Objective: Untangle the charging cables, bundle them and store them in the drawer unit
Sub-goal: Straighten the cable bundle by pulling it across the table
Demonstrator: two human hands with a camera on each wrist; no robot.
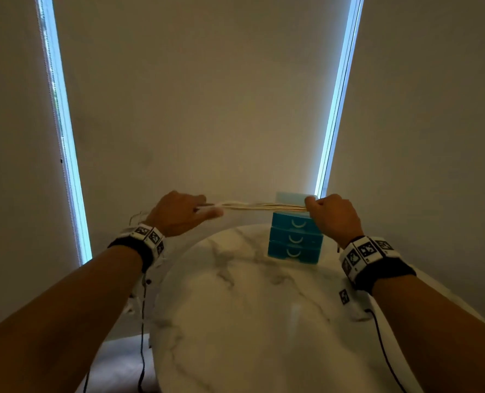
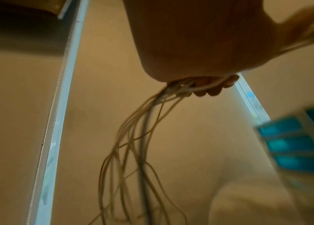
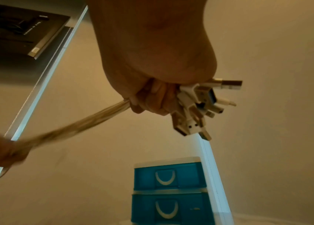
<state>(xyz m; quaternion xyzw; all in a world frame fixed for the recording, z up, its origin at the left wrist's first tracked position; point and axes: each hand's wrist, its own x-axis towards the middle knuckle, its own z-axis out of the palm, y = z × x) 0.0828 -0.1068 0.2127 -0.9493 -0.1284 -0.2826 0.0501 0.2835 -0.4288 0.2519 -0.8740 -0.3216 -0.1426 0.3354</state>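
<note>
Several white charging cables (image 1: 264, 206) stretch taut in the air between my two hands, above the far edge of the table. My left hand (image 1: 178, 212) grips the bundle at its left; loose cable lengths (image 2: 142, 144) hang down from that fist (image 2: 200, 85). My right hand (image 1: 330, 215) grips the other end, fingers curled round it (image 3: 148, 100), with a cluster of USB plugs (image 3: 200, 106) sticking out past the fist. The blue three-drawer unit (image 1: 294, 238) stands below the right hand, all drawers closed (image 3: 168, 193).
A round white marbled table (image 1: 249, 307) fills the foreground, with the drawer unit near its far edge. Beige roller blinds (image 1: 201, 95) with bright window gaps close off the back. Black wrist-camera leads (image 1: 142, 336) hang from both wrists.
</note>
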